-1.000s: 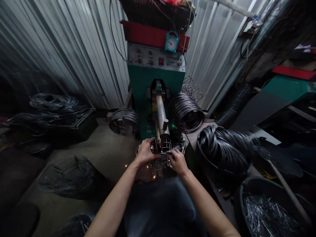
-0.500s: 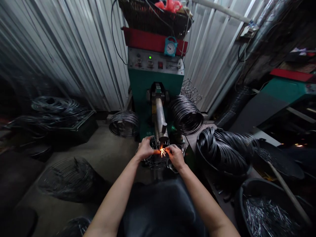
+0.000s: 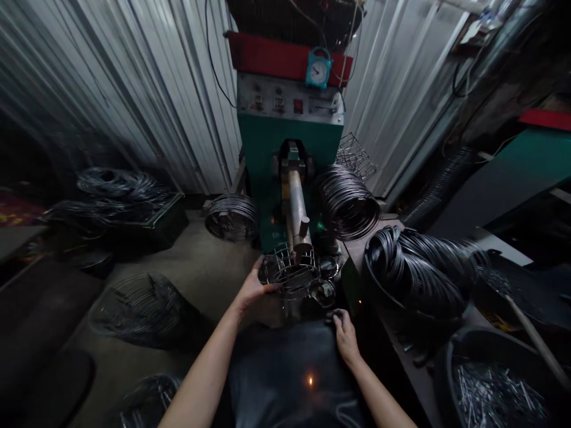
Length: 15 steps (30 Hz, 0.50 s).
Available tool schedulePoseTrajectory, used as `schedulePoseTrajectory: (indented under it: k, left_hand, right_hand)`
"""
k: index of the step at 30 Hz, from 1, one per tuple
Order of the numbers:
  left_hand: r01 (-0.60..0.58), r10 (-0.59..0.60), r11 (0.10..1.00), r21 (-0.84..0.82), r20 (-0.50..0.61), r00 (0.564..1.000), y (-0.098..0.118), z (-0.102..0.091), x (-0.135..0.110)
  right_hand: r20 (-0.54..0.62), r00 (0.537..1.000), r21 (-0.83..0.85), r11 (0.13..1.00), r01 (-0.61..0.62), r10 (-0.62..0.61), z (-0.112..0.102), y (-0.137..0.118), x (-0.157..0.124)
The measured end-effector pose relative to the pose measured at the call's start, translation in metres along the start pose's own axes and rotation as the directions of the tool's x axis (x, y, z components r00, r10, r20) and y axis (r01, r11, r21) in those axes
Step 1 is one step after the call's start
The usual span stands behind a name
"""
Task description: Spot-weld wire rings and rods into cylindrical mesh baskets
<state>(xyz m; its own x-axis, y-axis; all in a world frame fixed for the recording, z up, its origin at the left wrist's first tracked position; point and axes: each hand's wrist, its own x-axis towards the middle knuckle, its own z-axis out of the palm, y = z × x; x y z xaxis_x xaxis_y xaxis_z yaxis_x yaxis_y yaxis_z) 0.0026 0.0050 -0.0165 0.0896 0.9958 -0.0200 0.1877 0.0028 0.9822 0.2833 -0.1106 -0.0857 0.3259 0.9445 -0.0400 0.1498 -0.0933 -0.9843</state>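
My left hand grips the left side of a round wire basket, thumb toward me. The basket sits under the tip of the metal arm of a green spot welder. My right hand is apart from the basket, at the right edge of the black apron over my lap. Its fingers are curled together with dark tips; whatever they hold is hidden. Small round metal cups stand just right of the basket. A glowing spark shows over the apron.
Wire coils hang left and right of the welder. To the right, a tub holds wire rings and a black bucket holds short metal pieces. A wire basket stands on the floor at left.
My right hand has left the weld point and moved down and right to the apron's edge. The bright sparks at the electrode are gone. My left hand has shifted slightly left and down.
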Motion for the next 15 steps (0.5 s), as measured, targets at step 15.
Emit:
schedulePoseTrajectory:
  k: [15]
  left_hand:
    - [0.006,0.000,0.988,-0.154,0.042,0.999,0.004,0.001,-0.045]
  right_hand:
    - [0.211,0.870,0.683,0.569,-0.457,0.445,-0.015,-0.057,0.003]
